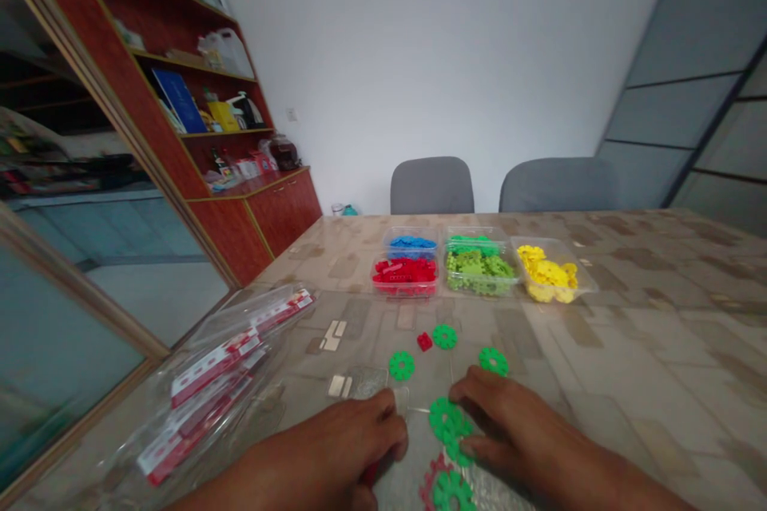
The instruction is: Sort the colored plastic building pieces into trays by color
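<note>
My left hand point(353, 443) is curled over the near part of the table, with a bit of a red piece point(370, 474) showing under its fingers. My right hand point(515, 419) has thumb and index finger on overlapping green notched discs point(445, 417). Closer to me, another green notched disc point(454, 491) lies partly over a red notched piece point(429, 487). Beyond my hands lie a left green disc point(401, 366), a far green disc point(444, 336), a right green disc point(493, 361) and a small red piece point(424, 342).
Clear tubs hold red pieces point(406, 275), blue pieces point(412, 246), green pieces point(479, 267) and yellow pieces point(551, 278). Clear plastic packaging with red-and-white labels point(216, 363) lies at the left. Two grey chairs point(431, 185) stand behind the patterned table point(629, 319).
</note>
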`<control>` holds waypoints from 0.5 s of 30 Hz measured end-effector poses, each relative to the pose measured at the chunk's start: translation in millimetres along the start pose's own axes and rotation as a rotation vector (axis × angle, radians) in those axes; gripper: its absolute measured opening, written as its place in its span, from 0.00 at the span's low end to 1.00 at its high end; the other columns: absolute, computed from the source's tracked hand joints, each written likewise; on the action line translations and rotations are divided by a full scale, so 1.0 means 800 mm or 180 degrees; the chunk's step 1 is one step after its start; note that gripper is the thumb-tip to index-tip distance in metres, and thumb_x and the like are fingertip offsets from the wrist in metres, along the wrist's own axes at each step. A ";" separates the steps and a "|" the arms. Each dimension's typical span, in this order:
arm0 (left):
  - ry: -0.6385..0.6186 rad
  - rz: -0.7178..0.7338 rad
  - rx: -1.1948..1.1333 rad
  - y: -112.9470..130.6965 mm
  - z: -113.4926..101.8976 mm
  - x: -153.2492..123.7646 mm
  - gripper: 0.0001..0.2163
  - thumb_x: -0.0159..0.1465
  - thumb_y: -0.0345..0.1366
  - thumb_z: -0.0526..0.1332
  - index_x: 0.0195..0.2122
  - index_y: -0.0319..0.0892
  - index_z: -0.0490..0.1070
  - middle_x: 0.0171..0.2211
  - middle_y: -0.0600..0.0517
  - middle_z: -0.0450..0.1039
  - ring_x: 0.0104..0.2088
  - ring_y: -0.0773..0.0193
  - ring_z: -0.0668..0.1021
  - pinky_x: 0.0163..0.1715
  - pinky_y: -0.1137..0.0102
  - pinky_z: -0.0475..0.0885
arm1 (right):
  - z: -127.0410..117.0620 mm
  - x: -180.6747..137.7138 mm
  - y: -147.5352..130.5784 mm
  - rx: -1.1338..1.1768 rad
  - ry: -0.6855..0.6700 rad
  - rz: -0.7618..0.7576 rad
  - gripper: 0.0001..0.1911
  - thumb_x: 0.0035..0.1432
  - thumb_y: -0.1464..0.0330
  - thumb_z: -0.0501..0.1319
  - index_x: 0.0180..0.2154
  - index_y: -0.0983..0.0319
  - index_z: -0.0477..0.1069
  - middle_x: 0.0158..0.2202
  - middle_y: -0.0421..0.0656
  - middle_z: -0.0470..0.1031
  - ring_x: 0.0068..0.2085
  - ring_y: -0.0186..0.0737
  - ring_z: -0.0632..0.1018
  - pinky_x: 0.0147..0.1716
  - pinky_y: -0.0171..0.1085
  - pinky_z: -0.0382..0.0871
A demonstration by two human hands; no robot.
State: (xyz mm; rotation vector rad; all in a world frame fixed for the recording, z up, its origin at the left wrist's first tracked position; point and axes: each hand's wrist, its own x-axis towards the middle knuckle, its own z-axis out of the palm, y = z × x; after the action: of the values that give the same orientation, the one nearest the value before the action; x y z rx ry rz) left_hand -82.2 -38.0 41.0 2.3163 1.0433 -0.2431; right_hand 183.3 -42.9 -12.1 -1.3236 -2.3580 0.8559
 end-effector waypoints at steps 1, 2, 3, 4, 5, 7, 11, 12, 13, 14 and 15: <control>-0.0023 -0.0001 -0.0030 0.000 -0.001 0.000 0.17 0.52 0.22 0.67 0.36 0.47 0.65 0.42 0.55 0.67 0.40 0.58 0.73 0.35 0.69 0.66 | 0.004 0.002 -0.002 -0.0045 -0.0009 0.0020 0.12 0.54 0.72 0.63 0.41 0.60 0.70 0.42 0.45 0.73 0.41 0.44 0.73 0.41 0.39 0.65; -0.0049 0.0011 -0.0056 0.000 -0.002 0.000 0.17 0.51 0.21 0.66 0.36 0.46 0.64 0.42 0.55 0.67 0.40 0.59 0.73 0.36 0.69 0.66 | 0.007 0.004 -0.003 -0.0081 0.0003 0.0059 0.12 0.52 0.73 0.63 0.41 0.59 0.69 0.42 0.45 0.73 0.41 0.44 0.73 0.40 0.39 0.64; -0.0059 0.0043 -0.0077 -0.002 -0.001 0.000 0.17 0.51 0.20 0.64 0.36 0.46 0.64 0.42 0.55 0.67 0.40 0.59 0.73 0.37 0.69 0.66 | 0.010 0.005 -0.003 -0.0100 0.0023 0.0124 0.13 0.50 0.74 0.63 0.40 0.59 0.69 0.40 0.44 0.73 0.40 0.43 0.72 0.39 0.38 0.64; -0.0033 0.0099 -0.0088 -0.005 0.000 0.000 0.17 0.50 0.19 0.62 0.36 0.46 0.64 0.42 0.55 0.67 0.41 0.59 0.72 0.37 0.69 0.67 | 0.012 0.007 -0.003 -0.0085 0.0039 0.0214 0.14 0.48 0.75 0.63 0.38 0.59 0.68 0.38 0.42 0.72 0.38 0.42 0.72 0.37 0.36 0.63; 0.0018 0.0177 -0.0099 -0.008 0.001 0.002 0.18 0.50 0.18 0.61 0.36 0.46 0.64 0.42 0.55 0.67 0.41 0.60 0.72 0.38 0.70 0.67 | 0.014 0.008 -0.001 -0.0032 0.0046 0.0296 0.13 0.47 0.75 0.63 0.37 0.59 0.67 0.36 0.40 0.72 0.36 0.40 0.71 0.34 0.35 0.61; 0.0199 0.0359 -0.0155 -0.016 0.004 0.006 0.21 0.50 0.17 0.58 0.40 0.47 0.65 0.44 0.54 0.66 0.43 0.61 0.72 0.41 0.70 0.67 | 0.015 0.011 0.002 0.0155 0.0027 0.0418 0.13 0.44 0.77 0.62 0.33 0.59 0.65 0.30 0.36 0.69 0.31 0.37 0.69 0.29 0.33 0.57; 0.0563 0.0626 -0.0400 -0.030 -0.005 0.023 0.19 0.57 0.20 0.57 0.46 0.49 0.67 0.45 0.54 0.67 0.44 0.62 0.72 0.44 0.70 0.67 | 0.010 0.016 0.005 0.0676 -0.0110 0.0278 0.13 0.44 0.80 0.58 0.31 0.59 0.63 0.25 0.33 0.64 0.28 0.33 0.67 0.26 0.31 0.54; 0.0706 0.0655 -0.0433 -0.033 -0.011 0.030 0.18 0.59 0.22 0.58 0.47 0.49 0.68 0.45 0.53 0.68 0.44 0.61 0.73 0.45 0.70 0.67 | 0.009 0.016 0.005 0.0720 -0.0142 0.0238 0.13 0.45 0.80 0.58 0.32 0.59 0.65 0.25 0.33 0.65 0.28 0.34 0.68 0.27 0.31 0.55; 0.0878 0.0665 -0.0443 -0.036 -0.016 0.038 0.17 0.60 0.23 0.59 0.48 0.48 0.68 0.45 0.53 0.69 0.44 0.61 0.73 0.45 0.69 0.67 | 0.008 0.016 0.005 0.0712 -0.0146 0.0197 0.13 0.46 0.79 0.58 0.34 0.59 0.67 0.27 0.34 0.68 0.30 0.35 0.70 0.29 0.32 0.58; 0.1065 0.0667 -0.0432 -0.038 -0.021 0.048 0.17 0.61 0.25 0.60 0.50 0.48 0.68 0.45 0.52 0.70 0.44 0.60 0.73 0.46 0.68 0.67 | 0.008 0.016 0.004 0.0654 -0.0121 0.0171 0.14 0.48 0.78 0.59 0.37 0.60 0.69 0.30 0.36 0.72 0.34 0.37 0.72 0.33 0.33 0.61; 0.1256 0.0664 -0.0408 -0.040 -0.026 0.060 0.18 0.61 0.26 0.60 0.51 0.47 0.67 0.46 0.51 0.70 0.45 0.59 0.73 0.48 0.67 0.67 | 0.008 0.015 0.003 0.0566 -0.0097 0.0162 0.16 0.49 0.77 0.60 0.41 0.60 0.70 0.36 0.40 0.75 0.39 0.41 0.74 0.38 0.35 0.64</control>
State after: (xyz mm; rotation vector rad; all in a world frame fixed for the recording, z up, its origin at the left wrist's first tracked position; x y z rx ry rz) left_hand -74.8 20.7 26.0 2.3840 0.9521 0.3663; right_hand 175.3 -34.1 -18.6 -1.3114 -2.2197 1.0804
